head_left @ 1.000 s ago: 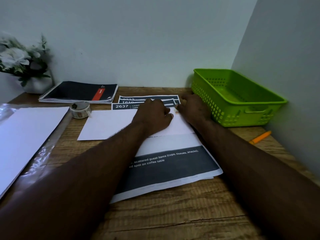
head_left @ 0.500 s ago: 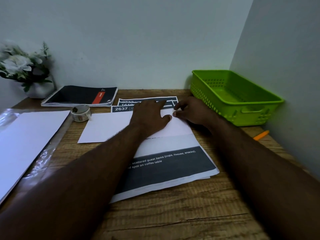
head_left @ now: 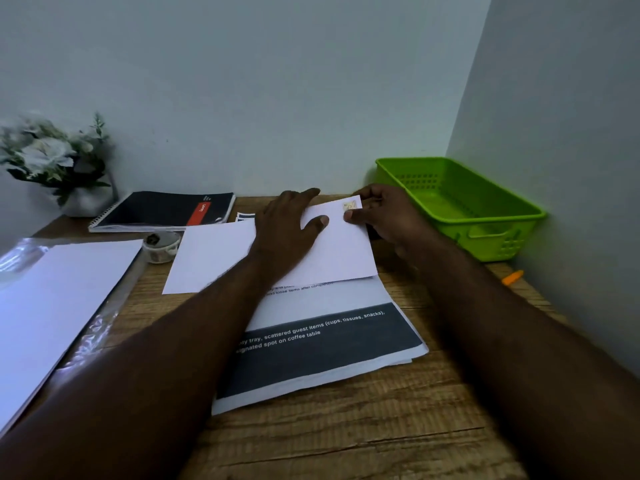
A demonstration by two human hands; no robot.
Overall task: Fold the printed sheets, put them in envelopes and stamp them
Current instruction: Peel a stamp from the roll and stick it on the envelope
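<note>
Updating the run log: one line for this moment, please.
step: stamping | left hand: flat on envelope | right hand: pinching envelope corner by stamp | basket: holds nothing visible

An envelope (head_left: 341, 251) lies at the table's (head_left: 346, 445) centre, overlapping the printed sheets (head_left: 329, 341) at six o'clock. Notebook (head_left: 162, 211) at ten, basket (head_left: 460, 206) at two, tape roll (head_left: 161, 245) at nine.

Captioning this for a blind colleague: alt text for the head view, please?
Left hand presses a white envelope flat on a wooden desk while the right hand pinches its stamped corner; printed sheets lie nearer, a green basket right.
</note>
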